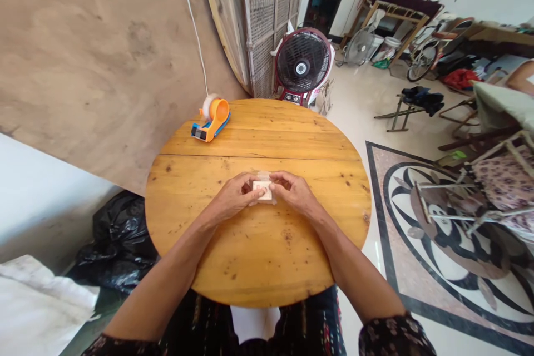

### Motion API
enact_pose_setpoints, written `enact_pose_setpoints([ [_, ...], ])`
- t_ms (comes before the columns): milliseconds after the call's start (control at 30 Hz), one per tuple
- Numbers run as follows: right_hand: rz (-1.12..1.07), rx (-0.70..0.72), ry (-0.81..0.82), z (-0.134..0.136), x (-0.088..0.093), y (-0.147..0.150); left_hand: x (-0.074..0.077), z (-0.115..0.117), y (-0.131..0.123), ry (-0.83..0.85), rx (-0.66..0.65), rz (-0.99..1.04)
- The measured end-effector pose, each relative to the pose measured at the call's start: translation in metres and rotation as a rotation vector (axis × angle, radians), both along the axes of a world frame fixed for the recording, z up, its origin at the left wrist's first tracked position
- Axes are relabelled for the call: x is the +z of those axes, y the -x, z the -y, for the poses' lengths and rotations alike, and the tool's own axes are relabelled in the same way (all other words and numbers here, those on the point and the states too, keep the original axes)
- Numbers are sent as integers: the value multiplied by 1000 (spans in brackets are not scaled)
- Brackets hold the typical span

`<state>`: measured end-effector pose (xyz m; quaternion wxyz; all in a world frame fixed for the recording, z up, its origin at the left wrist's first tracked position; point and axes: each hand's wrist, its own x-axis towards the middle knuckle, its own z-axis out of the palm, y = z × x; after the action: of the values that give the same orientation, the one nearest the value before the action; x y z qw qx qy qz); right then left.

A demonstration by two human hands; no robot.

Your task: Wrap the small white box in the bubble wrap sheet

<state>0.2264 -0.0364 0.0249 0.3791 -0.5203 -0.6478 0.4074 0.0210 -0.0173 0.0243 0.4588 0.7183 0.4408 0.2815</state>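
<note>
A small whitish packet with faint reddish marks (262, 189) is at the middle of the round wooden table (258, 256). Clear plastic or film shows around its edges. My left hand (238, 193) grips its left side, thumb across the front and fingers curled behind. From the right, my right hand (292, 189) pinches the other side with thumb and bent fingers. An orange and blue tape dispenser (214, 119) with a roll of clear tape stands near the table's far left edge.
Beyond the table's far edge stands a dark red fan (303, 61). Black plastic bags (119, 233) lie at the left. On the right are a folding stool (403, 111) and a metal-framed chair (500, 183). A wooden board (104, 55) leans at the left.
</note>
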Motion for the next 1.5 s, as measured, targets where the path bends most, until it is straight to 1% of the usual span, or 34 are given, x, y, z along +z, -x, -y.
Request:
enact_pose_setpoints([
  [100, 23, -99, -150, -6, -4, -2, 2, 2, 0, -42, -14, -33],
  [200, 74, -130, -217, -15, -9, -2, 1, 2, 0, -66, -21, -55],
  [367, 137, -69, -174, -25, -20, 2, -4, 1, 2, -67, -31, -36],
  [467, 149, -45, -145, -26, -23, 4, -3, 1, 3, -77, -56, -27],
  [600, 115, -30, -134, -24, -22, 3, -2, 0, 2, -23, -90, 12],
  [700, 118, -43, -156, -23, -19, 3, -5, -2, 2, -13, -109, 54],
  [900, 113, -65, -182, -22, -16, 4, -10, -2, 0, 5, -95, 95],
  [1000, 54, -47, -148, -22, -18, 4, -10, -2, 0, 28, -100, 102],
  [1100, -5, -5, -66, -21, -19, 2, -10, -2, 1, 93, -125, 102],
  [1200, -80, 63, 27, -19, -14, -1, -8, -3, 2, 156, -147, 89],
  [1267, -120, 102, 61, -19, -10, -3, -6, -3, 2, 171, -156, 91],
  [1367, -102, 148, 77, -20, -8, -6, -5, -3, 1, 179, -160, 92],
  [1500, -59, 157, 117, -24, -18, -7, -8, -3, 1, 183, -171, 104],
])
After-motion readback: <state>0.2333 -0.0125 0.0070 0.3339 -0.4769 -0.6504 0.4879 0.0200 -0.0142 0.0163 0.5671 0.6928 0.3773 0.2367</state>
